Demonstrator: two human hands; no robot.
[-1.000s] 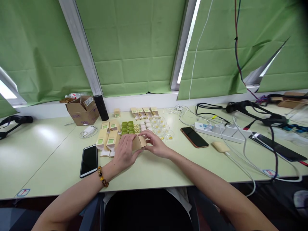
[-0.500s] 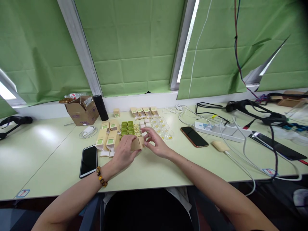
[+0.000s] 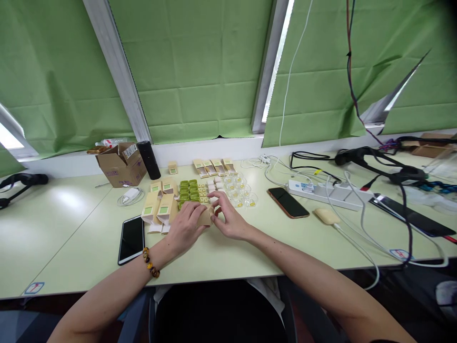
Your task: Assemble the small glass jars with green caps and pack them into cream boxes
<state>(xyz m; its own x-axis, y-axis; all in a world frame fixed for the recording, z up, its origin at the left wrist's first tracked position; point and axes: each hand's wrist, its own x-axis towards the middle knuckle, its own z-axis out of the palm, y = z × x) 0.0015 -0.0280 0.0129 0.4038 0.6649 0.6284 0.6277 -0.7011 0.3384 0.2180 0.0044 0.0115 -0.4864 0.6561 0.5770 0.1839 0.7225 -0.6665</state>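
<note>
L hand holds box back from table's front edge, R hand half-curled at its R end, grip unclear; prob. v. light, thin card, stiff-ish but easily creased, so best held gently by side walls nr corners.

Left forearm slanted up and inward, and there was the left hand, back uppermost, fingers close together and curled over, thumb stretched forward beneath them! Opposite, the right forearm ran in on a long diagonal, the right hand facing its partner, fingers bent and slightly spread, fingertips near the left's!
</note>
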